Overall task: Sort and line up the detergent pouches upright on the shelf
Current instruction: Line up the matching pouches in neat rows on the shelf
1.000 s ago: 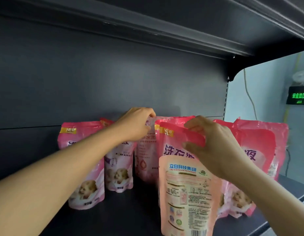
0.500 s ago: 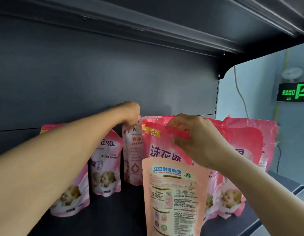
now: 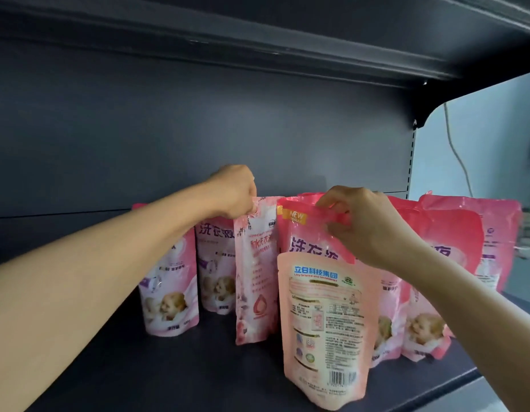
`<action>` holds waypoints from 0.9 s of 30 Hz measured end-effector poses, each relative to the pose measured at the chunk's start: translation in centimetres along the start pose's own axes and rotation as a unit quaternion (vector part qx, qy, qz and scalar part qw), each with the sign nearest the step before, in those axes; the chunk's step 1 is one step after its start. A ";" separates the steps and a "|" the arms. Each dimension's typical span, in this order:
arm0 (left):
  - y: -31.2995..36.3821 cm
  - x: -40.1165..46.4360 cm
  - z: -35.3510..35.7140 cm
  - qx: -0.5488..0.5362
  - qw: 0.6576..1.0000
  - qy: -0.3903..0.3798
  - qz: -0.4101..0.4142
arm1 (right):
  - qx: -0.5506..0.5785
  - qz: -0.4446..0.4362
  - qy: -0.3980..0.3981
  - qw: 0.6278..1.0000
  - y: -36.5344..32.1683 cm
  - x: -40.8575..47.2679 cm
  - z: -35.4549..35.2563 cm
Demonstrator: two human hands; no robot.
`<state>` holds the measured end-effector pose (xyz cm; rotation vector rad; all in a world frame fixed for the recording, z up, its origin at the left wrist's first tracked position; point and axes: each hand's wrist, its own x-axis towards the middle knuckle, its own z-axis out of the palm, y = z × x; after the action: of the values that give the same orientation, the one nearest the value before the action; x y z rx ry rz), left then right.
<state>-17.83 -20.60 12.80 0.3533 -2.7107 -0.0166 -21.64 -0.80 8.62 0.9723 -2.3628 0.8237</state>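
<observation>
Pink pouch tops (image 3: pixel 312 211) pinched by both hands (image 3: pixel 367 224), arms outstretched.

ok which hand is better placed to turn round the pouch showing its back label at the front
Right. The right hand pinches a pouch top directly above the back-label pouch; the left hand grips the pale pouch further left.
</observation>
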 end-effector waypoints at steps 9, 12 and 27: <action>-5.3 -7.4 -2.7 -0.058 0.998 0.029 -0.017 | -0.003 -0.068 0.083 0.994 -3.0 -0.8 -0.5; -6.5 -9.1 -2.4 -0.119 0.991 0.050 -0.027 | 0.031 -0.130 0.072 0.988 -5.6 -0.5 0.4; -6.7 -18.0 11.3 -0.527 0.809 0.025 -0.261 | 0.212 -0.087 -0.144 0.963 -10.3 3.8 6.8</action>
<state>-4.69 -23.04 -5.05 0.6773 -2.0226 -1.5394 -17.66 -13.03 9.64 1.5421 -2.3335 1.2172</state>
